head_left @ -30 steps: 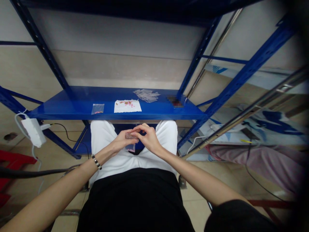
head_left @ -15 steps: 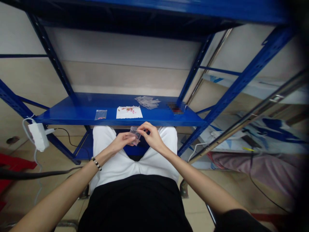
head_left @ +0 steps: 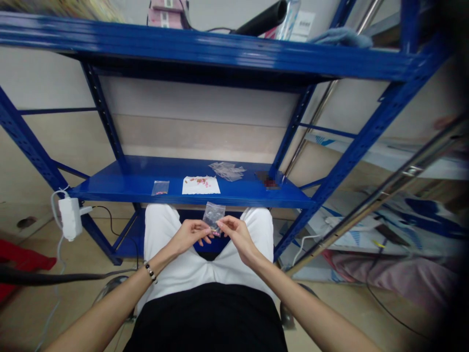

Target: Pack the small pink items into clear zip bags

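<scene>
Two hands work above the lap, just below the blue steel shelf (head_left: 190, 195): the right hand (head_left: 239, 237) pinches the lower edge of a small clear plastic bag (head_left: 213, 216) between thumb and fingertips, holding it upright, while the left hand (head_left: 189, 234) is half open just beside it, its contact with the bag unclear. A pinch at the edge, as shown, leaves the bag's face unobstructed. On the shelf lie a second small bag (head_left: 160, 187), a paper sheet (head_left: 209, 189) bearing small pink pieces (head_left: 200, 181), and a stack of clear bags (head_left: 227, 171).
</scene>
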The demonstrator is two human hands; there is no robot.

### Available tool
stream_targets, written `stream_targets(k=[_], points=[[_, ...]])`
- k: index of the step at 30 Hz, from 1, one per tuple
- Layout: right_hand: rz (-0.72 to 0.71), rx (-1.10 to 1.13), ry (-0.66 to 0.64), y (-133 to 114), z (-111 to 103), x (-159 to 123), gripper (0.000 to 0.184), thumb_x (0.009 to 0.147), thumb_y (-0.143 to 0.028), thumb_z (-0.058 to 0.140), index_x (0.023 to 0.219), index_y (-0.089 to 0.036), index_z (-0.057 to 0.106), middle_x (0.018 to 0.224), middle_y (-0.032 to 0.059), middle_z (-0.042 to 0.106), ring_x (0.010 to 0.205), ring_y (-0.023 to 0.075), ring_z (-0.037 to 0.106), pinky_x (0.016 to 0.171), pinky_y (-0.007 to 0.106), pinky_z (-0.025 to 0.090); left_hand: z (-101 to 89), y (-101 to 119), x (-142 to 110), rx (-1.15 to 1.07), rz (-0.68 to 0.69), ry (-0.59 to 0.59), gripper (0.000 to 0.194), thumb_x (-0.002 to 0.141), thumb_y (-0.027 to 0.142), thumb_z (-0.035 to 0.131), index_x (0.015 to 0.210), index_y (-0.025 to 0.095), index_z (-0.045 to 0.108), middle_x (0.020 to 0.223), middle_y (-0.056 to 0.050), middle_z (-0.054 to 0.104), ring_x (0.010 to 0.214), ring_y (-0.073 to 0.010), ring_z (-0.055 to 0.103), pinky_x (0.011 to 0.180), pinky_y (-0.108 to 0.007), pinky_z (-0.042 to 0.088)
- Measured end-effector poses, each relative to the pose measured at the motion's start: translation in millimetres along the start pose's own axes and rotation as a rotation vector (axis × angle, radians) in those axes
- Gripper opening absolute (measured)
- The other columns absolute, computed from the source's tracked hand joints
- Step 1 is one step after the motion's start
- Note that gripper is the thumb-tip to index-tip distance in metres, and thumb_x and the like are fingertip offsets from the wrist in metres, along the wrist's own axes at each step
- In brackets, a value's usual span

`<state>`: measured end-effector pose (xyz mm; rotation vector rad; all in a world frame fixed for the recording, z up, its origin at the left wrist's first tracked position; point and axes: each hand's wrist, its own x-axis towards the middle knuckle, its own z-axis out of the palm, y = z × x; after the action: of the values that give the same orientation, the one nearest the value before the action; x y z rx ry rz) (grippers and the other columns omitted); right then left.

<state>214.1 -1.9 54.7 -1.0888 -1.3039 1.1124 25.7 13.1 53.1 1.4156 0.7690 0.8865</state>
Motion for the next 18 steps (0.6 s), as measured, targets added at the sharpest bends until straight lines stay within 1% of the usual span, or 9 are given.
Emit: stream_targets(k=[2, 4, 8, 12, 15, 18], points=[[-0.001, 0.005, -0.024, 0, -2, 1, 0.030, 0.074, -0.047, 0.074, 0.078, -0.018, 0.067, 0.070, 0.0017, 0.063, 0.063, 0.0147, 0.054, 0.056, 0.026, 0.040, 0.1, -4, 2, 0.039, 0.001, 0.000, 0.039, 0.076, 0.046, 0.074, 0.085, 0.009, 0.070, 0.077, -0.014, 0.073, 0.056, -0.0162, 0.066, 0.046, -0.021, 0.044], [-0.016, 0.011, -0.026, 0, -1, 0, 0.030, 0.075, -0.047, 0.074, 0.079, -0.018, 0.066, 0.069, 0.0010, 0.062, 0.062, 0.0144, 0.054, 0.056, 0.025, 0.040, 1.0, -6, 3, 0.051, -0.001, -0.003, 0.039, 0.076, 0.046, 0.074, 0.085, 0.009, 0.070, 0.073, -0.013, 0.072, 0.053, -0.0144, 0.063, 0.044, -0.020, 0.042], [-0.013, 0.035, -0.034, 0, 2, -5, 0.030, 0.077, -0.047, 0.072, 0.083, -0.019, 0.066, 0.067, 0.0005, 0.061, 0.060, 0.0143, 0.054, 0.054, 0.025, 0.040, 0.0, -8, 1, 0.072, -0.001, -0.004, 0.037, 0.074, 0.045, 0.076, 0.081, 0.009, 0.070, 0.069, -0.010, 0.071, 0.052, -0.0137, 0.062, 0.045, -0.020, 0.044], [0.003, 0.051, -0.068, -1, 3, -6, 0.028, 0.076, -0.046, 0.073, 0.081, -0.019, 0.065, 0.065, 0.0001, 0.061, 0.058, 0.0137, 0.054, 0.053, 0.024, 0.040, -5.8, -9, 1, 0.124, 0.020, 0.000, 0.033, 0.075, 0.043, 0.075, 0.073, 0.011, 0.068, 0.061, -0.008, 0.069, 0.050, -0.0136, 0.061, 0.048, -0.022, 0.045], [0.000, 0.066, -0.074, 0, 3, -4, 0.028, 0.075, -0.044, 0.074, 0.077, -0.019, 0.065, 0.064, -0.0001, 0.061, 0.058, 0.0134, 0.054, 0.055, 0.024, 0.041, -8.1, -9, 3, 0.143, 0.031, -0.038, 0.031, 0.077, 0.042, 0.074, 0.072, 0.012, 0.066, 0.061, -0.007, 0.068, 0.052, -0.0147, 0.062, 0.053, -0.024, 0.048], [0.013, 0.072, -0.073, 3, 4, -2, 0.027, 0.074, -0.044, 0.075, 0.076, -0.018, 0.065, 0.064, -0.0007, 0.060, 0.057, 0.0126, 0.052, 0.054, 0.024, 0.039, -8.7, -4, 2, 0.166, 0.042, -0.110, 0.028, 0.078, 0.040, 0.073, 0.072, 0.014, 0.066, 0.061, -0.006, 0.067, 0.055, -0.0154, 0.062, 0.057, -0.025, 0.048]])
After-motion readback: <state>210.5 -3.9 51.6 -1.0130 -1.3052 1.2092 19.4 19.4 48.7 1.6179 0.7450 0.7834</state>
